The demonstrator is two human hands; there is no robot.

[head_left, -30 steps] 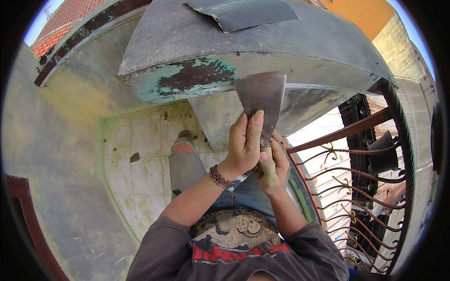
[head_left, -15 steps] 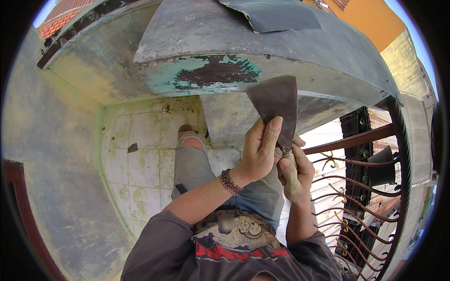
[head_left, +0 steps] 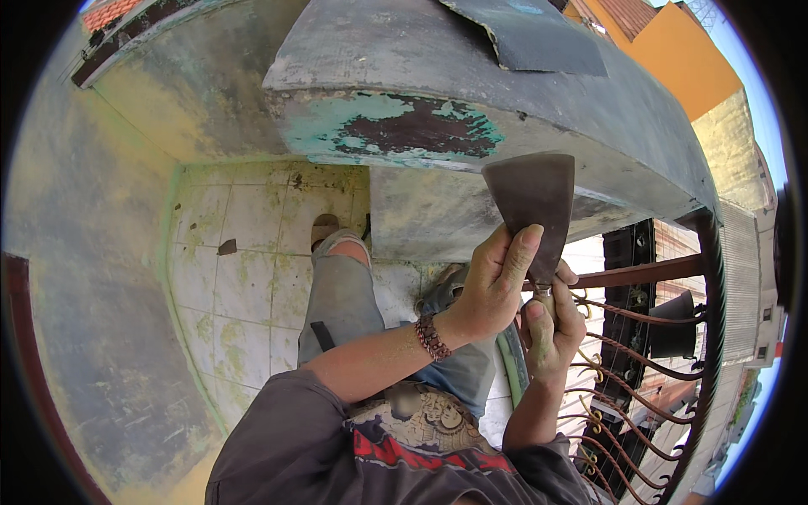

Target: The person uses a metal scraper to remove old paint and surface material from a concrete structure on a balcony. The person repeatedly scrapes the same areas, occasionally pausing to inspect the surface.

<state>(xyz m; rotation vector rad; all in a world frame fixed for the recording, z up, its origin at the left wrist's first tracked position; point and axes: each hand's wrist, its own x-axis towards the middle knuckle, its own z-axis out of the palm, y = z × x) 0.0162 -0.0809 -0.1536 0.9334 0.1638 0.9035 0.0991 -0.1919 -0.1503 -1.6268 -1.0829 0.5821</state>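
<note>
Both my hands hold a wide-bladed paint scraper (head_left: pixel 536 198) upright in front of the ledge. My left hand (head_left: pixel 495 290) is closed on the lower blade, its thumb pressed flat on the metal and its fingers partly hidden behind. The short handle sits in the fist of my right hand (head_left: pixel 555 332), which covers most of it. Beyond the blade, the curved grey ledge (head_left: pixel 589 118) has a peeled patch (head_left: pixel 412 130), dark brown with turquoise paint around it. The blade overlaps the ledge's lower edge in view; whether it touches, I cannot tell.
A dark, rough-looking sheet (head_left: pixel 547 42) lies on top of the ledge. To the right runs a wrought-iron railing (head_left: pixel 644 316) with a dark pot (head_left: pixel 673 328) beyond it. Stained white tiles (head_left: pixel 244 286) and a small dark flake (head_left: pixel 227 247) lie below; a mottled wall (head_left: pixel 93 295) stands left.
My hands and the scraper have shifted right and slightly down in the picture, still in the same grip. The view has also shifted, with the ledge appearing further right.
</note>
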